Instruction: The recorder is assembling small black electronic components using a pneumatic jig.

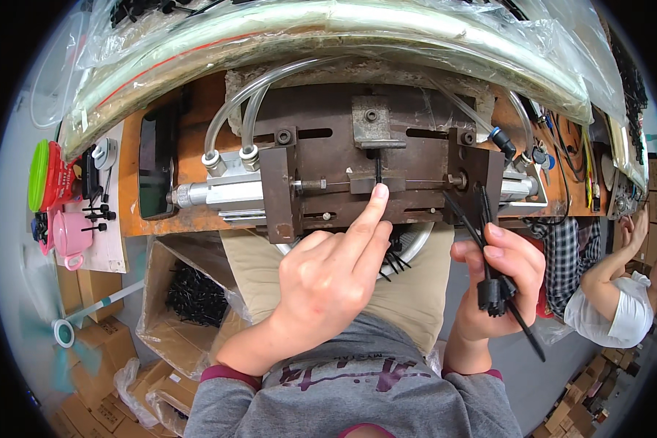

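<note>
My left hand [325,274] has its index finger stretched out, the fingertip against a thin black plastic pin [378,166] at the middle of a dark metal fixture [310,120]. The pin stands in line with a small steel block [372,120]; its lower end is hidden by the finger. My left thumb is out of sight. Right of the fixture's middle, my right hand [504,274] is closed around several black plastic rods with knobbed ends [498,292]. Their tips point up toward the fixture's right bracket [474,171].
Silver air cylinders [230,197] with clear hoses [244,87] flank the fixture. A phone [157,164] lies on the wooden bench. Below left, a carton [157,321] holds many black parts. A white-rimmed container [420,241] sits by my lap. Another person [613,306] sits at right.
</note>
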Demonstrator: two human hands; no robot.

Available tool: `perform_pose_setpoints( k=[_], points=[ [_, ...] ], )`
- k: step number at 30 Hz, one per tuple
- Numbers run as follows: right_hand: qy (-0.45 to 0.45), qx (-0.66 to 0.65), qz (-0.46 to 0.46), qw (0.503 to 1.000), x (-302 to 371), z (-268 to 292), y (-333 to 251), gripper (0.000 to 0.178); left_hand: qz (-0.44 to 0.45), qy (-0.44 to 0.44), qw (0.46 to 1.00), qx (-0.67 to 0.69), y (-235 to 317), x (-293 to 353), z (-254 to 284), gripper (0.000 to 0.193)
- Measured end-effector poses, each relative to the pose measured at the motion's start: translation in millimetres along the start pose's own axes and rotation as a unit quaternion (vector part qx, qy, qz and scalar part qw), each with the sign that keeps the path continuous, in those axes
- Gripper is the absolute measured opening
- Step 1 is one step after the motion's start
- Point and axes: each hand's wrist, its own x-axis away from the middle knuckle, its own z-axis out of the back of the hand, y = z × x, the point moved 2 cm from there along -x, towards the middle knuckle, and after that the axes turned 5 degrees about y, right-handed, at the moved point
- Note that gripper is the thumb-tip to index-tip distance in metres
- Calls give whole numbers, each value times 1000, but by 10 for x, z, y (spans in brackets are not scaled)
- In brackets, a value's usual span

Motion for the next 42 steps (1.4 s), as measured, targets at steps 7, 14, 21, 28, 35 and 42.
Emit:
perform_pose_setpoints(
  k=[7, 14, 21, 28, 35, 42],
  points=[
    [-14, 4, 63, 998, 13, -35, -46, 32, 14, 32, 998, 53, -31, 29, -50, 27],
    [-45, -38, 87, 994, 27, -16, -11, 24, 218, 26, 891, 398, -24, 106, 75, 18],
    [-92, -49, 139, 985, 96, -103, -80, 27, 377, -52, 601, 703, 56, 166, 238, 71],
    [-117, -20, 179, 977, 110, -135, -75, 32, 225, -58, 835, 499, 38, 150, 297, 48],
    [-52, -53, 115, 991, 96, -116, 42, 24, 59, 30, 981, 181, 43, 152, 251, 43],
    [-67, -54, 79, 993, 92, -65, 26, 30, 8, 11, 999, 31, 9, 123, -30, 38]
  ],
)
